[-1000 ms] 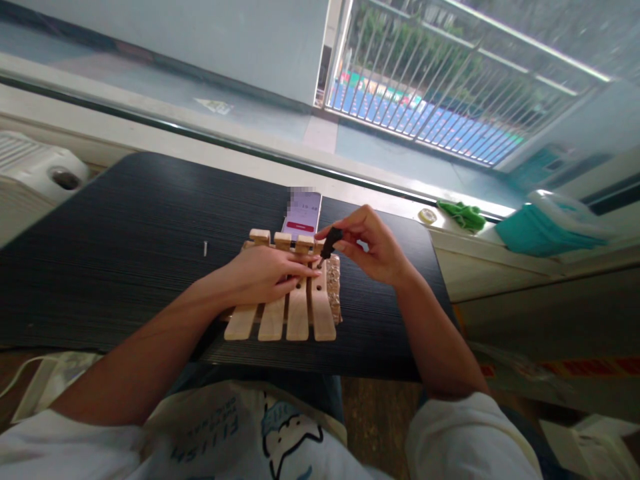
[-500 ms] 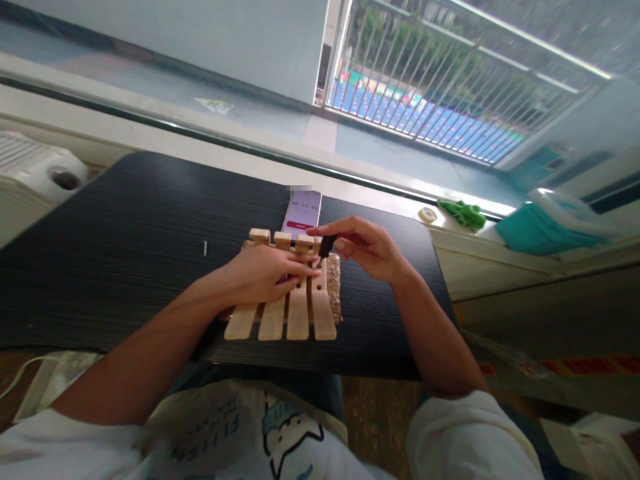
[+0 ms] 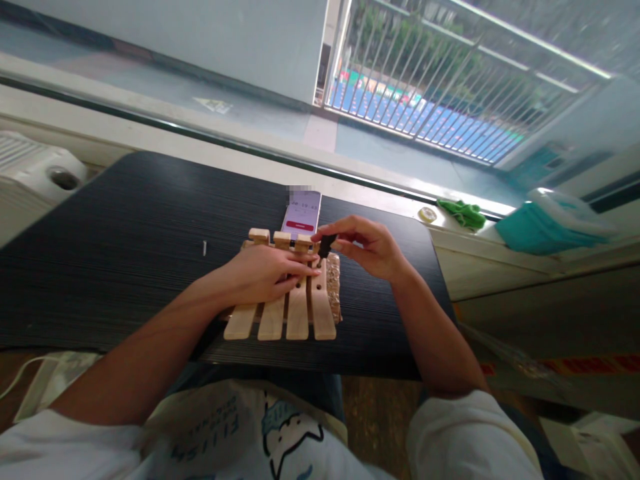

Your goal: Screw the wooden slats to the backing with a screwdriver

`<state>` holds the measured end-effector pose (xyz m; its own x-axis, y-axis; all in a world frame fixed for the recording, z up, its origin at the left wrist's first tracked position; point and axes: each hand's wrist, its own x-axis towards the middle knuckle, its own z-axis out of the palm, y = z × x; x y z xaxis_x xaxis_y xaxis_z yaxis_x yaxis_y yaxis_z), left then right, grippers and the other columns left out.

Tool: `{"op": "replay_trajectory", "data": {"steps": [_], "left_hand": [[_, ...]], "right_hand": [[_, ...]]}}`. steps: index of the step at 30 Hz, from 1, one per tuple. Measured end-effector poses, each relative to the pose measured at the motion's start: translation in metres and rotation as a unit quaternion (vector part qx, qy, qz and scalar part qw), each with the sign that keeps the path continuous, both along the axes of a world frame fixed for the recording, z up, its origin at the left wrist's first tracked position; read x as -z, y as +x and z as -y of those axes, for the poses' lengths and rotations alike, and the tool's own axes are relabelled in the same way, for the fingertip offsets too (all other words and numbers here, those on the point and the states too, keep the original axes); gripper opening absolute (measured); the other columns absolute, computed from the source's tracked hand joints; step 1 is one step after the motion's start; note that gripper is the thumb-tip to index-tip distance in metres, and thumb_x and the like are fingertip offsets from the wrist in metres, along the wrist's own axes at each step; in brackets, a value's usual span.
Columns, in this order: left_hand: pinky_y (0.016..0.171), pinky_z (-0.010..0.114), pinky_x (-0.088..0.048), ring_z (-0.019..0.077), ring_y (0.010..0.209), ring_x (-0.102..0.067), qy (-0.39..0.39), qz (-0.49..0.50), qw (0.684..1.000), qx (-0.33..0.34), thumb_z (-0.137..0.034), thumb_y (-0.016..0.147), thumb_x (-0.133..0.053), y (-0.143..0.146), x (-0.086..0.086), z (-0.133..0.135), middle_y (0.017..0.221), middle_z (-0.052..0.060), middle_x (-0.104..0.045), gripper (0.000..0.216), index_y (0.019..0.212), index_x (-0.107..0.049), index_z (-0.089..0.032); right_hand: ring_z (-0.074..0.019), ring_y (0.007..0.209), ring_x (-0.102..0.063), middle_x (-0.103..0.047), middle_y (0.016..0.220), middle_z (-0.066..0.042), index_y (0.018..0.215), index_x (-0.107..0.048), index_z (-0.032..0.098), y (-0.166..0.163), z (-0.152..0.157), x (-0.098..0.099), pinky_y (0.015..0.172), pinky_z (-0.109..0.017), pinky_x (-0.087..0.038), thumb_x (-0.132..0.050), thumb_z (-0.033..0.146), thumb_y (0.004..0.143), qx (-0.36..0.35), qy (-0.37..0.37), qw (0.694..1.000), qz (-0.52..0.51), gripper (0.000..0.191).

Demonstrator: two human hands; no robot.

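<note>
Several pale wooden slats (image 3: 298,320) with drilled holes lie side by side on a brown, rough-edged block (image 3: 334,287). My left hand (image 3: 260,272) rests flat across the slats, fingers stretched to the rightmost one. Between the thumb and fingers of my right hand (image 3: 367,247) is a short black-handled screwdriver (image 3: 327,246), tilted, its lower end at the rightmost slat near a hole. The exact contact of its tip is too small to make out. Left of the slats, a single screw (image 3: 205,248) lies on the black table.
Behind the slats, a phone (image 3: 301,212) showing a timer lies on the black table (image 3: 125,267). Along the sill at right are a roll of tape (image 3: 427,215), a green cloth (image 3: 463,213) and a teal container (image 3: 537,227). A white appliance (image 3: 37,177) stands at left.
The fingers of my right hand have shifted slightly around the screwdriver handle, the index finger more bent. My left hand and the slats stay in place.
</note>
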<state>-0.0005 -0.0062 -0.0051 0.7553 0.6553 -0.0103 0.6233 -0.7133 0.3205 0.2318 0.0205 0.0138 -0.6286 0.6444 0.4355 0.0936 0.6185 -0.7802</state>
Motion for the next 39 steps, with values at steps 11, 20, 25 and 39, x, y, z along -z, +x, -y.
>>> {"op": "replay_trajectory", "data": {"steps": [11, 20, 25, 39], "left_hand": [[0.102, 0.039, -0.051, 0.0231, 0.127, -0.061, -0.002, -0.001, 1.000, -0.008, -0.026, 0.095, -0.048, 0.0007, -0.0002, -0.0001, 0.145, -0.006, -0.054, 0.042, 0.131, -0.062, -0.042], [0.103, 0.037, -0.049, 0.0212, 0.126, -0.061, -0.001, -0.017, 1.000, -0.011, -0.027, 0.095, -0.048, 0.0009, -0.0008, 0.0003, 0.146, -0.008, -0.054, 0.042, 0.132, -0.061, -0.043], [0.104, 0.035, -0.048, 0.0205, 0.127, -0.060, 0.000, -0.009, 1.000, -0.008, -0.025, 0.095, -0.048, 0.0007, -0.0012, 0.0005, 0.146, -0.007, -0.054, 0.043, 0.132, -0.062, -0.041], [0.106, 0.039, -0.048, 0.0209, 0.130, -0.058, -0.009, -0.015, 1.000, -0.012, -0.026, 0.096, -0.046, 0.0008, -0.0005, 0.0001, 0.145, -0.007, -0.054, 0.043, 0.133, -0.060, -0.042]], "right_hand": [[-0.0053, 0.049, -0.034, -0.055, 0.060, 0.006, 0.103, -0.071, 0.022, -0.0054, 0.0047, -0.0032, 0.047, -0.023, -0.031, -0.067, 0.043, 0.087, 0.080, 0.074, 0.994, 0.013, 0.027], [-0.0052, 0.051, -0.032, -0.061, 0.068, 0.005, 0.101, -0.070, 0.022, -0.0064, 0.0035, -0.0006, 0.048, -0.024, -0.031, -0.071, 0.038, 0.085, 0.097, 0.093, 0.991, 0.000, 0.022], [-0.0051, 0.051, -0.033, -0.067, 0.076, 0.003, 0.100, -0.070, 0.022, -0.0062, 0.0029, 0.0005, 0.049, -0.024, -0.032, -0.074, 0.033, 0.082, 0.112, 0.086, 0.990, 0.004, 0.021], [-0.0051, 0.053, -0.035, -0.061, 0.072, 0.006, 0.094, -0.069, 0.023, -0.0103, 0.0038, 0.0008, 0.053, -0.024, -0.036, -0.076, 0.030, 0.079, 0.134, 0.126, 0.983, -0.019, 0.018]]}}
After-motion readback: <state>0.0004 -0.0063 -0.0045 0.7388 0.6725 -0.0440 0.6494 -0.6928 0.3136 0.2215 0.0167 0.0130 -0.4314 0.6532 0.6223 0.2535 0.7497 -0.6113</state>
